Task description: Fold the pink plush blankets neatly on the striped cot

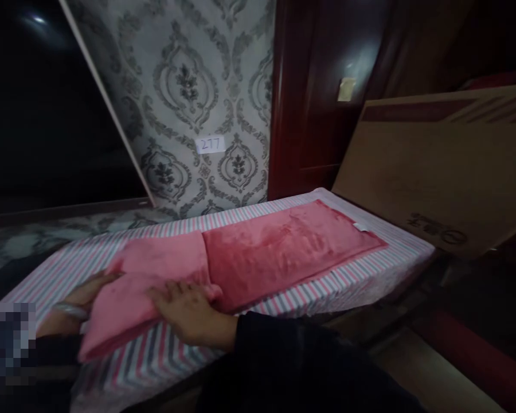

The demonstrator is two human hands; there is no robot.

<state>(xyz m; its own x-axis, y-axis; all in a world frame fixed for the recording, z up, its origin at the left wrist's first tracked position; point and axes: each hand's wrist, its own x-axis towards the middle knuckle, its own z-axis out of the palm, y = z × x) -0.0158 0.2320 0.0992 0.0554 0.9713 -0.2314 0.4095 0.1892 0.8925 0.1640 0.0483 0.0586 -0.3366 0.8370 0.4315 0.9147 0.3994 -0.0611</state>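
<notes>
A pink plush cloth point(279, 246) with a white tag point(361, 227) at its right end lies lengthwise on a striped cover. Its right part is spread out flat, while the left part is folded over in layers, with a raised flap point(124, 307) nearest me. My left hand point(83, 295), wearing a light bracelet, is closed at the flap's left edge; the cloth hides its thumb and part of the palm. On the right side of the folded part, my right hand point(187, 310) rests palm down, fingers stretched over the fabric.
The striped cover point(356, 287) drapes over a narrow table against a patterned wall point(189, 86) with a paper marked 277 point(210, 144). A large dark screen point(55, 115) stands at left. At right a big cardboard box point(434, 166) leans near a dark red door point(312, 103).
</notes>
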